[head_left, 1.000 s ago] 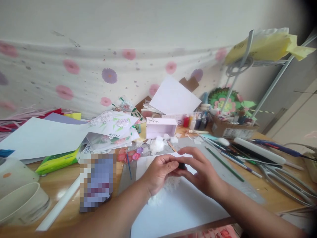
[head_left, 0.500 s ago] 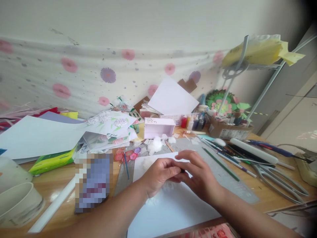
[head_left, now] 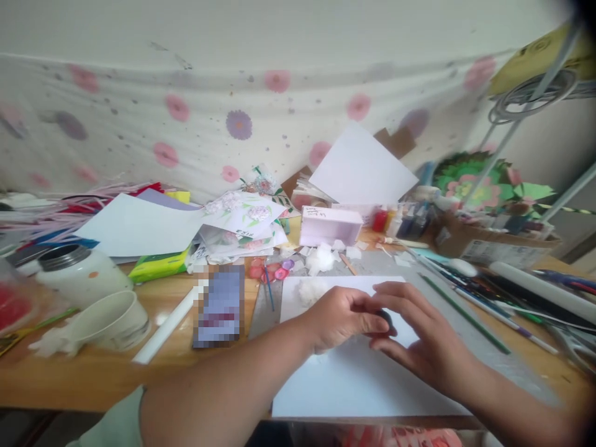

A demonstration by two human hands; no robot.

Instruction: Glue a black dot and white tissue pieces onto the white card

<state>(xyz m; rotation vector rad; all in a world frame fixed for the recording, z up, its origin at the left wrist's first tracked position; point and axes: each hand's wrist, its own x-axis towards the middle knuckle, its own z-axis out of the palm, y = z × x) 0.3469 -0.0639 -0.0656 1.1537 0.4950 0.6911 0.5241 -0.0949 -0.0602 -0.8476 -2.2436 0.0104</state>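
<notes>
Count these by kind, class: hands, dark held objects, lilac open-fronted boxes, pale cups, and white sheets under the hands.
Hands (left hand, right hand): 2
Dark held object: 1
Lilac box: 1
Pale cup: 1
White sheet under the hands: 1
Total: 6

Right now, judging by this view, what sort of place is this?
Probably a handcraft workspace, perhaps at home: there are floral pictures, a layered green-and-pink paper flower and small bottles, possibly of paint.

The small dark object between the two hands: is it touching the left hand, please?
Touching. The head view shows the left hand pinching the small dark object, with the thumb pressed directly against it.
</notes>
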